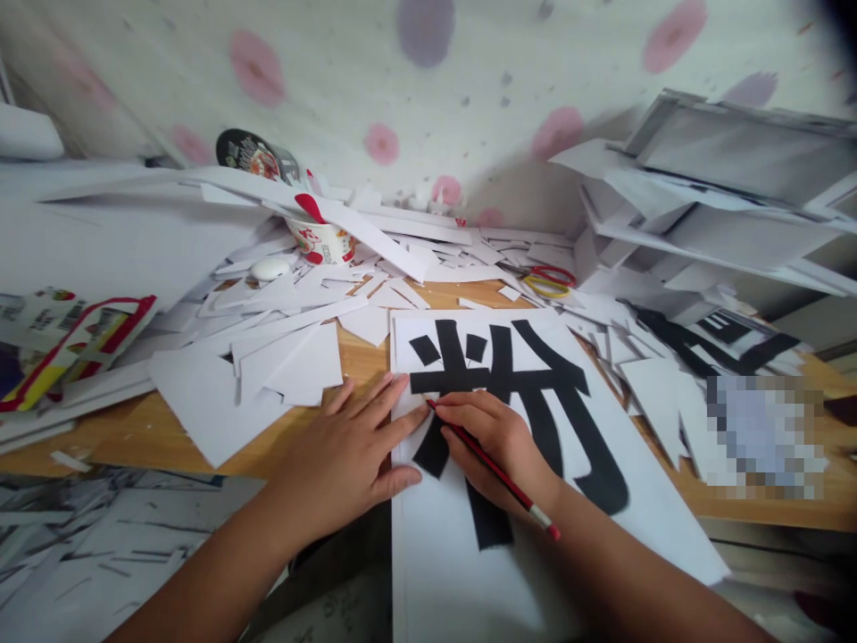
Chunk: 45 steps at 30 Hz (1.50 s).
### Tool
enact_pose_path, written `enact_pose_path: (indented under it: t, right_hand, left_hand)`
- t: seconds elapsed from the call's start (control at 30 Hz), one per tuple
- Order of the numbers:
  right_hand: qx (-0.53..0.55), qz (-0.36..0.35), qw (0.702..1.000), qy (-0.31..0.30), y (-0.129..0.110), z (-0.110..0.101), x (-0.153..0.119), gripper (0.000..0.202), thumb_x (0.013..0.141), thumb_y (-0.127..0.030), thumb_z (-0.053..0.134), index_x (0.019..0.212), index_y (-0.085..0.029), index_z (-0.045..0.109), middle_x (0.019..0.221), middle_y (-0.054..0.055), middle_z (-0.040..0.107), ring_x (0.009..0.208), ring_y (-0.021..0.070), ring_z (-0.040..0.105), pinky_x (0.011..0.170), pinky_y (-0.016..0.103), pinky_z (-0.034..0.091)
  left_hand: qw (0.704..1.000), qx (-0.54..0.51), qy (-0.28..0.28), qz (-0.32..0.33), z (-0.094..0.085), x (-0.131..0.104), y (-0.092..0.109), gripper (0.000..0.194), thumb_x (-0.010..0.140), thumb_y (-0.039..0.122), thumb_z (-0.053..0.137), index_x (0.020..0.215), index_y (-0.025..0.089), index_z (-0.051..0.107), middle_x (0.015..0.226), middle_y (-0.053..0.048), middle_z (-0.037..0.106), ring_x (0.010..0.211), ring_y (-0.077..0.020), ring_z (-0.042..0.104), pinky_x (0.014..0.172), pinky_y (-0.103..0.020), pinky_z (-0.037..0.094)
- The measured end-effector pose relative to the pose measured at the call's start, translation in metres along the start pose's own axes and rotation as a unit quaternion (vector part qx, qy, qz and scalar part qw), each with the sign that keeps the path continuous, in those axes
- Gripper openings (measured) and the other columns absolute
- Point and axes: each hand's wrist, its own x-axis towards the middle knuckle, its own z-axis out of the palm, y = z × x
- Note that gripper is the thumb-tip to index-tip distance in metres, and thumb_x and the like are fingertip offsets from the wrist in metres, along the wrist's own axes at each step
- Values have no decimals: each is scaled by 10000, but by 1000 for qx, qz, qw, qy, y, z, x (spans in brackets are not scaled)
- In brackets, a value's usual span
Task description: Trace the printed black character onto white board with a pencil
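My right hand is closed around a red and black pencil, its tip down on the black character near the middle left of the shape. Under the character lies a large white sheet that reaches past the table's front edge. Spread out at the sheet's left edge, my left hand lies palm down, its fingertips by the black strokes, holding nothing.
Paper scraps cover much of the wooden table. Behind are a paper cup and scissors. Stacked white boards rise at the right, near another black cutout. A snack bag lies left.
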Motion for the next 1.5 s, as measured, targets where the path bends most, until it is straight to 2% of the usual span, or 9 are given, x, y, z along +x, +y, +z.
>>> enact_pose_path:
  t: [0.6,0.7,0.77,0.87,0.97,1.1,1.2,1.33,1.5]
  right_hand:
    - [19,44,998,34,-4,-2,-2,176,838,-76,478,877,-156,630,917,106,643,766,178,652,681,294,554]
    - [75,96,992,44,2,-1,-4,153,819,-114,525,887,-184,644,948,85,656,826,180,651,734,305,543]
    - [152,182,968,75,8,-4,-3,106,797,-164,575,866,-198,649,927,67,676,833,183,654,750,315,538]
    - [285,319,897,109,15,-15,4,65,756,-232,628,808,-193,638,767,35,680,690,161,638,654,296,527]
    - [364,355,858,72,13,-26,22,91,718,-240,652,790,-191,628,687,6,659,610,134,606,590,267,507]
    - [388,302,871,7,10,-21,48,118,697,-268,681,770,-185,640,724,4,660,594,116,588,576,260,496]
    - [383,280,880,26,15,-2,59,116,690,-260,675,678,-193,581,584,-25,609,521,106,539,517,240,441]
    - [349,279,893,56,28,17,55,140,671,-233,641,606,-204,520,531,-28,595,474,102,506,484,241,399]
    - [277,262,924,44,34,22,47,135,691,-255,636,597,-199,557,603,-5,622,541,118,544,539,265,431]
  left_hand:
    - [1000,11,23,3,3,-1,-1,595,892,637,442,1413,349,439,1570,-75,310,1425,-318,296,1116,-540,226]
    - [1000,12,21,2,3,-2,-1,582,893,618,462,1408,349,444,1570,-84,308,1419,-330,304,1102,-560,241]
    - [1000,9,24,2,3,-2,-1,576,892,608,475,1406,348,446,1566,-89,316,1416,-336,307,1097,-566,246]
    - [1000,2,29,3,4,-2,-1,573,889,604,487,1401,349,452,1557,-90,336,1413,-339,310,1096,-571,248]
    - [1000,1,25,4,4,-2,0,578,884,607,496,1397,344,456,1555,-105,336,1408,-343,319,1089,-582,253]
    - [1000,8,20,1,1,-2,1,588,880,599,509,1407,347,440,1557,-114,328,1392,-342,349,1084,-585,258]
    - [1000,8,16,0,-1,-2,2,598,876,603,513,1413,356,430,1557,-99,332,1389,-343,352,1083,-578,261]
    - [1000,6,24,0,0,-2,2,606,878,609,504,1422,357,420,1560,-87,330,1413,-338,310,1101,-560,240]
    - [1000,3,14,-3,0,-3,2,610,875,621,498,1421,360,421,1556,-108,331,1421,-329,299,1103,-563,238]
